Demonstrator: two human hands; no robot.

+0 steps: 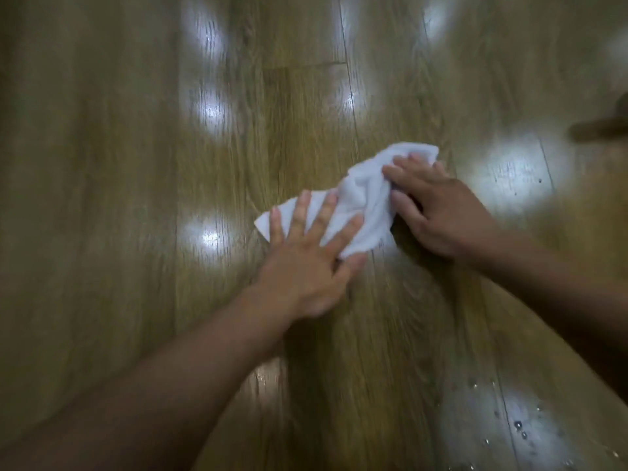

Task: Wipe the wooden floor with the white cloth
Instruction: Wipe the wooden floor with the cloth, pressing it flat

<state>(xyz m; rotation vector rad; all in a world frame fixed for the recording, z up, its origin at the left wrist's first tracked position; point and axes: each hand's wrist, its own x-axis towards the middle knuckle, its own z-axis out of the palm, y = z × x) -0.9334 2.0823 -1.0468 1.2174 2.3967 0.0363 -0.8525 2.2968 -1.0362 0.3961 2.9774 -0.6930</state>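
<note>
A crumpled white cloth [363, 195] lies on the wooden floor [136, 198] near the middle of the view. My left hand [309, 256] presses flat on the cloth's near left end, fingers spread apart. My right hand [438, 209] rests on the cloth's far right part, its fingers bent and bunching the fabric against the floor. Both forearms reach in from the bottom corners. The picture is blurred by motion.
Water droplets [520, 426] sit on the planks at the lower right. Bright light reflections [516, 171] shine on the boards. A dark brown object [605, 127] shows at the right edge, too blurred to identify.
</note>
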